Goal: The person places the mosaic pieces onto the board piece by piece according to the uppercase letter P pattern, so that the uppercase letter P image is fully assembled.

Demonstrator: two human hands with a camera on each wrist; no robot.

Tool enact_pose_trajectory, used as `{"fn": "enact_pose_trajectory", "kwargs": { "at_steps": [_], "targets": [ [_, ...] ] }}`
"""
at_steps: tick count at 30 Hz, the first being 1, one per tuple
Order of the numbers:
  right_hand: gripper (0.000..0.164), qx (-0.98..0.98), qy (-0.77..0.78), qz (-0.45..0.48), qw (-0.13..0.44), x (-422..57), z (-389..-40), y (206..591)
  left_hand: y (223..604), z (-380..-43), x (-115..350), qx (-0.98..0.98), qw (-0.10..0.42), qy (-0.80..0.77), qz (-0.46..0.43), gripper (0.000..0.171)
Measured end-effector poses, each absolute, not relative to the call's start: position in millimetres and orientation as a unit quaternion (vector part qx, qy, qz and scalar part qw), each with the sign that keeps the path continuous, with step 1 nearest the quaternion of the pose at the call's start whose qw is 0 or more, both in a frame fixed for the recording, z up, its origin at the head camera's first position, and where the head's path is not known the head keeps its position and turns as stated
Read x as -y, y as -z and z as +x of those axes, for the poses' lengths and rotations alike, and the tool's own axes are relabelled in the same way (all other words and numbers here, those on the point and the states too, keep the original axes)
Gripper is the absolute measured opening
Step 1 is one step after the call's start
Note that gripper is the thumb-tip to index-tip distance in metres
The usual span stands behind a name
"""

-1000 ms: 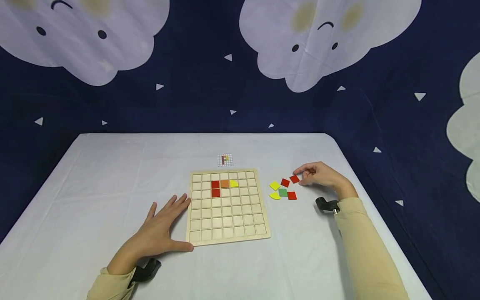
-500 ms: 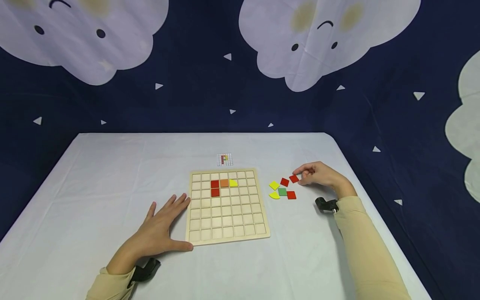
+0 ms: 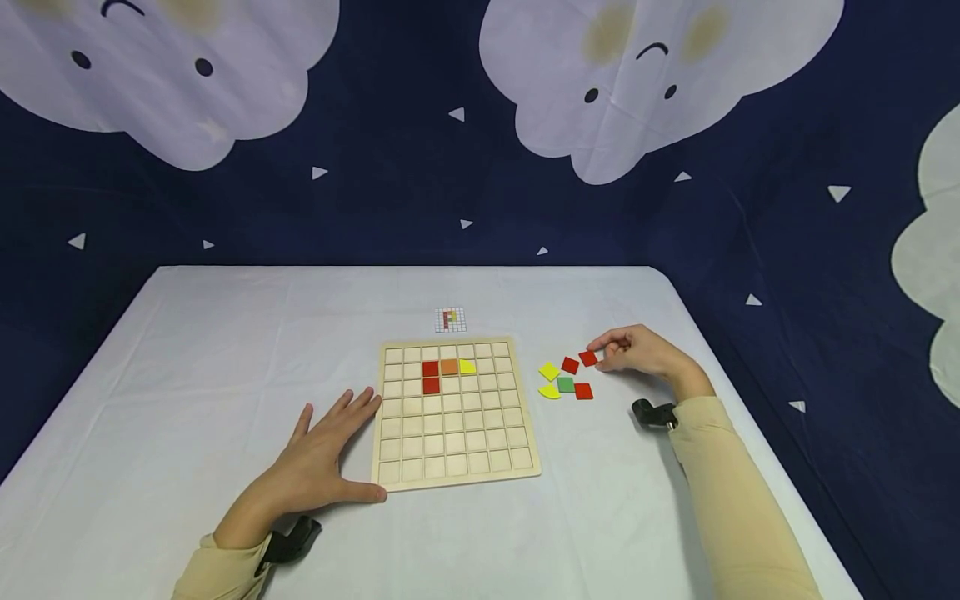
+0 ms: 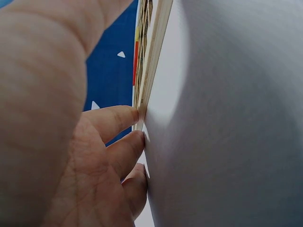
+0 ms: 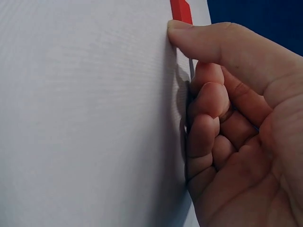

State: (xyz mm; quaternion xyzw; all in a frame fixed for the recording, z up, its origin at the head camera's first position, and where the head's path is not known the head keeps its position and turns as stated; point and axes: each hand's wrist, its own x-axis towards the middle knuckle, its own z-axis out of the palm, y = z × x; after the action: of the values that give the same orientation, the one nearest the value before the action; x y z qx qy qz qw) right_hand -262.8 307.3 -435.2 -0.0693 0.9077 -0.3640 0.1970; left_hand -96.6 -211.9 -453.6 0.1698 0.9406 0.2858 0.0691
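Note:
A square wooden grid board lies on the white table. Two red tiles, an orange tile and a yellow quarter-round tile sit in its upper cells. My left hand is spread along the board's left side, with the thumb at the near left corner and fingertips at the edge. Right of the board, my right hand pinches a red square tile between thumb and index finger, low at the tabletop. In the right wrist view the thumb meets the end of that red tile, while the other fingers are curled in.
Beside the pinched tile lie two more red tiles, a green tile, a yellow square tile and a yellow quarter-round tile. Beyond the board is a small gridded pattern card. A dark blue cloth with clouds hangs behind.

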Motion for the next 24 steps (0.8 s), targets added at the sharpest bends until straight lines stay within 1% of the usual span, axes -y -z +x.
{"fn": "enact_pose_trajectory", "kwargs": {
  "at_steps": [9,16,24],
  "targets": [
    [0.037,-0.899,0.387,-0.074,0.191,-303.4,-260.9,435.6,452.2,-96.6,211.6,-0.941,0.071,-0.283,0.168,0.13],
    [0.037,-0.905,0.377,-0.099,0.171,-302.9,-259.7,436.7,452.4,-96.6,211.9,-0.941,0.072,-0.284,0.17,0.13],
    [0.033,-0.905,0.377,-0.107,0.163,-302.5,-259.5,437.5,453.5,-96.4,212.3,-0.94,0.07,-0.286,0.171,0.13]
  ]
}}
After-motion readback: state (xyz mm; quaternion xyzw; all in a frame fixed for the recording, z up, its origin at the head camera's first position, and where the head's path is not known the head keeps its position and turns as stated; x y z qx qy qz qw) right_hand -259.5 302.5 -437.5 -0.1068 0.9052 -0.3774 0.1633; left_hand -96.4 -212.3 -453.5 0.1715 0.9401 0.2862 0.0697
